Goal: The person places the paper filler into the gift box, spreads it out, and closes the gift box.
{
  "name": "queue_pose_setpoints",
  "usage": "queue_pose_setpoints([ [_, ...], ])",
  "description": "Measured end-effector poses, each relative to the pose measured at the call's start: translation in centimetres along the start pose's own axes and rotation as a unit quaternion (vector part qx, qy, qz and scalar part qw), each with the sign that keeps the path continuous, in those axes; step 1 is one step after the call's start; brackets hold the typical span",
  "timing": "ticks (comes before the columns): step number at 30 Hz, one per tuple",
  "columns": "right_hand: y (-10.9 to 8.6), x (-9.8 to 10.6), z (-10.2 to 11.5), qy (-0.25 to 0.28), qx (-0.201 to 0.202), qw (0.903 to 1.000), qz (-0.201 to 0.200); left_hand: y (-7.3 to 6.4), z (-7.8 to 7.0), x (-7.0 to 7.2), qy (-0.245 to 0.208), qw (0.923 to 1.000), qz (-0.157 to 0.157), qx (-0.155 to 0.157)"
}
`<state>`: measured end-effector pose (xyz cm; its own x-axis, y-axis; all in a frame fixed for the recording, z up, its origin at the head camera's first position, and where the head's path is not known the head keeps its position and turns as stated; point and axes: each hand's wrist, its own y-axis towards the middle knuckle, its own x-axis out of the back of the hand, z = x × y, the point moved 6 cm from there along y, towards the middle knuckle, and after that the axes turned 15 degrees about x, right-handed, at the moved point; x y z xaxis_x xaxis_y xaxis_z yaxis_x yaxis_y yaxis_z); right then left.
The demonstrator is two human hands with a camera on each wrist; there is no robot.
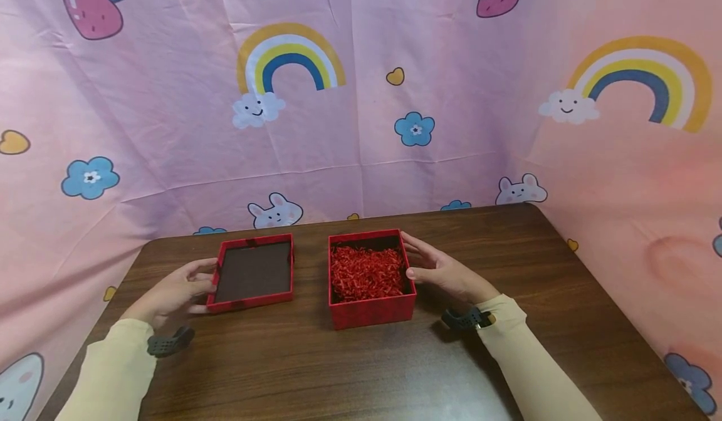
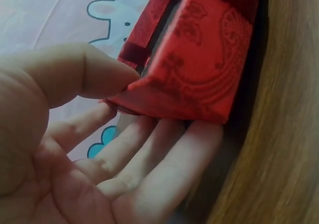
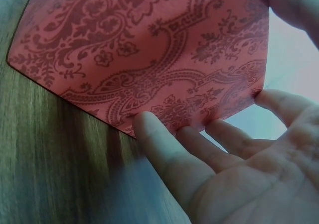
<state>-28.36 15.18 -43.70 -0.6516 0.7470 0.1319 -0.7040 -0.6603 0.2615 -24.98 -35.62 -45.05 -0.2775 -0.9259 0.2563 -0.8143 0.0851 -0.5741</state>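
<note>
A shallow red box lid [image 1: 250, 299] with a dark inner face lies toward the left, its hollow side showing. My left hand [image 1: 180, 291] grips its left edge. In the left wrist view the thumb [image 2: 107, 79] lies at the rim and the fingers reach underneath. To the right stands an open red box [image 1: 372, 313], filled with red shredded paper [image 1: 369, 272]. My right hand [image 1: 442, 272] holds the box's right wall. The thumb is at the rim, and the fingers touch the patterned outside [image 3: 149, 50] near its far corner.
Both things are over a brown wooden table [image 1: 361, 371], with a strip of tabletop between them. A printed pink and lilac cloth [image 1: 361, 126] hangs behind the table and along its sides. A dark band [image 1: 467, 319] circles the right wrist, and another band [image 1: 169, 343] the left.
</note>
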Motion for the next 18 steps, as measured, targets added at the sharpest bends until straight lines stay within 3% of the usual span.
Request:
queue_pose_setpoints([
  [11,0.1,-0.1,0.3,0.002,0.002,1.0,0.001,-0.2,-0.4,-0.7,-0.017,0.9999,0.002,0.003],
  [18,0.0,0.0,0.3,-0.007,-0.002,1.0,-0.001,-0.9,-2.7,-1.0,-0.033,0.9992,0.009,-0.022],
])
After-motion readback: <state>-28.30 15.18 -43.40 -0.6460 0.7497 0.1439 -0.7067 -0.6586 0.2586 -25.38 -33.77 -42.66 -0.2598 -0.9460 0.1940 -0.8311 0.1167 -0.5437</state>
